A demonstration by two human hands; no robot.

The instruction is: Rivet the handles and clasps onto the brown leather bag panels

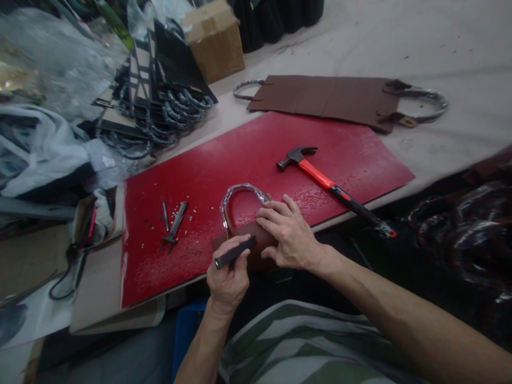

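My left hand (228, 277) is closed round a short black punch (234, 253), which is tilted with its far end at the brown leather panel (262, 240). This panel lies at the near edge of a red board (208, 165) and has a curved, plastic-wrapped handle (224, 205) at its top. My right hand (290, 234) rests on the panel with its fingers spread, close to the handle's right end. Beyond it lies a claw hammer (320, 173) with an orange and black grip. Two metal tools (176, 221) are on the board to the left.
A brown bag panel (328, 98) with wrapped handles at both ends lies behind the board. Black bag pieces (160, 90) are piled at the back left beside a cardboard box (214, 40). Wrapped dark handles (460, 229) are at the right. Small scraps dot the board.
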